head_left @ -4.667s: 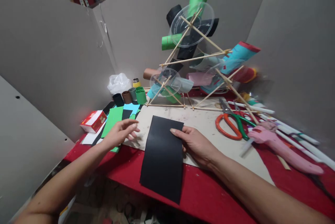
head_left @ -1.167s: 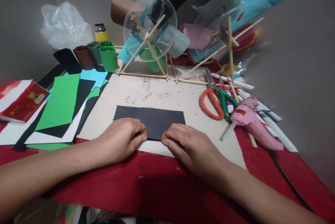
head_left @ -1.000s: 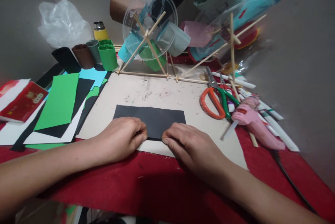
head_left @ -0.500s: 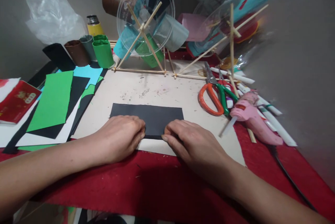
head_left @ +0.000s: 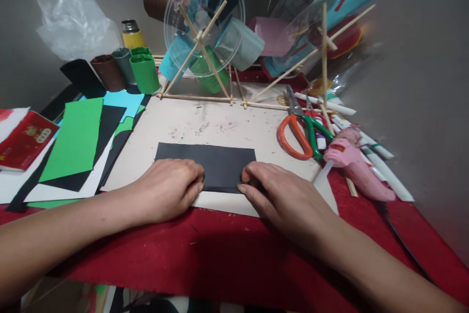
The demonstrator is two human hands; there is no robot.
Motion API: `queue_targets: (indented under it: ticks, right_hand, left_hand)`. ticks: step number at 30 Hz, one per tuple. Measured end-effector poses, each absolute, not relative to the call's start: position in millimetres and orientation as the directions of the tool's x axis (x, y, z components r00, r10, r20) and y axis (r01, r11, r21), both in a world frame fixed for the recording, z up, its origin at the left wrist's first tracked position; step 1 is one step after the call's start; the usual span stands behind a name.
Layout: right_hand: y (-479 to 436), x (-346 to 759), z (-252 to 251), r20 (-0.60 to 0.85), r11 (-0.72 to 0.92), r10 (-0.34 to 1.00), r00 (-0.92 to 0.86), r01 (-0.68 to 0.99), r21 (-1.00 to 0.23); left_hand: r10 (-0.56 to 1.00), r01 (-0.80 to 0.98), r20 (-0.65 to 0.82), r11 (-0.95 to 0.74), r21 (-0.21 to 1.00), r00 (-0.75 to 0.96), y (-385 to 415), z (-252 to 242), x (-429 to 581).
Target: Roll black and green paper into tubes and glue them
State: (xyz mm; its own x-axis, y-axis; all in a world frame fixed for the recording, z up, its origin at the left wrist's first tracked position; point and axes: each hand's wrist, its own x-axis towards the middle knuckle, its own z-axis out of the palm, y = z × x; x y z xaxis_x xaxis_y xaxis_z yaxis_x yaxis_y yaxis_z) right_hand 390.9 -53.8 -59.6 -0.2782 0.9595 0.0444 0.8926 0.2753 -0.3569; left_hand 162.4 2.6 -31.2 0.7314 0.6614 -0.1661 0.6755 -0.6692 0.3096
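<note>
A folded sheet of black paper lies on a beige board in the middle of the table. My left hand rests curled on the paper's near left edge, fingers pressed down on the fold. On the near right corner my right hand presses with bent fingers. Both hands hold the paper flat against the board.
Green, black, blue and white paper sheets lie left, beside a red box. Paper cups and a plastic bag stand behind. A stick-and-cup wheel model rises at the back. Orange-green scissors and a pink glue gun lie right.
The black sheet, earlier hanging full length over the table edge, now lies folded on the board. In the last second my right hand slid right along the fold; my left stayed.
</note>
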Motion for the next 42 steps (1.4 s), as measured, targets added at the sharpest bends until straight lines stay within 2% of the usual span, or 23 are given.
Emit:
queue_targets:
  ticks: [7, 18, 30, 34, 38, 40, 42]
  right_hand:
    - [-58, 392, -58, 0.017, 0.224, 0.973, -0.232, 0.915, -0.336]
    - [-72, 393, -70, 0.186, 0.255, 0.961, -0.207, 0.921, -0.295]
    - [-74, 400, -82, 0.281, 0.246, 0.945, -0.168, 0.930, -0.274]
    - [-84, 400, -71, 0.392, 0.289, 0.904, -0.172, 0.920, -0.263]
    - [-96, 384, -46, 0.548, 0.397, 0.799, -0.249, 0.902, -0.169]
    - [-96, 372, -38, 0.549, 0.445, 0.783, -0.294, 0.880, -0.163]
    - [-88, 361, -37, 0.474, 0.483, 0.811, -0.344, 0.850, -0.210]
  left_hand:
    - [0.652, 0.674, -0.184, -0.677, 0.296, 0.736, 1, -31, 160]
    - [0.651, 0.666, -0.168, -0.677, 0.313, 0.740, 0, -32, 158]
    - [0.661, 0.672, -0.165, -0.662, 0.332, 0.732, 1, -32, 159]
    - [0.661, 0.673, -0.168, -0.658, 0.339, 0.731, 0, -31, 158]
    - [0.658, 0.671, -0.170, -0.658, 0.342, 0.733, 0, -31, 158]
    - [0.661, 0.671, -0.161, -0.664, 0.330, 0.733, -1, -32, 158]
    - [0.671, 0.674, -0.135, -0.669, 0.313, 0.729, -3, -34, 159]
